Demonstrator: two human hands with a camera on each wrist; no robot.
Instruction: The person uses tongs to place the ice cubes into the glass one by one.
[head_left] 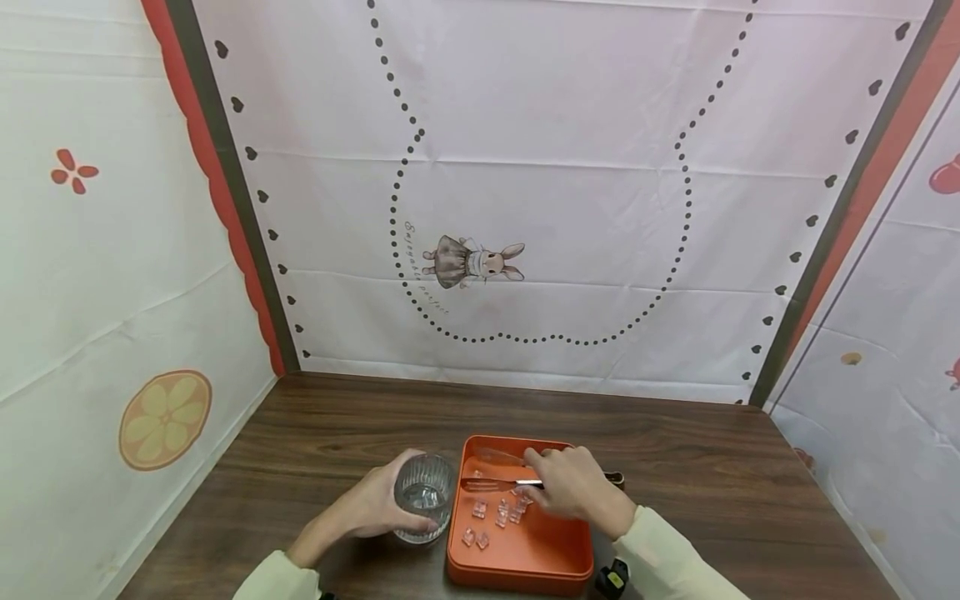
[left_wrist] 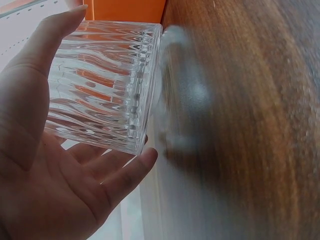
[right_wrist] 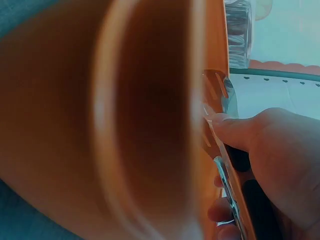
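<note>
A clear ribbed glass (head_left: 425, 500) is held in my left hand (head_left: 378, 498), thumb on the near side and fingers around the far side. In the left wrist view its base lies close to the dark wooden tabletop (left_wrist: 240, 125). My right hand (head_left: 573, 483) grips a pair of tongs (head_left: 489, 484) over the orange tray (head_left: 555, 546). The tongs' slotted tips point left and stand apart; a dark handle end shows past the hand. Several clear cubes (head_left: 480, 508) lie in the tray below the tips, some partly hidden by the hand.
The tray stands just right of the glass, its raised rim between them. White patterned cloth walls (head_left: 540, 208) enclose the table at the back and both sides. A small black device (head_left: 612, 579) is at the right wrist, near the tray's front right corner.
</note>
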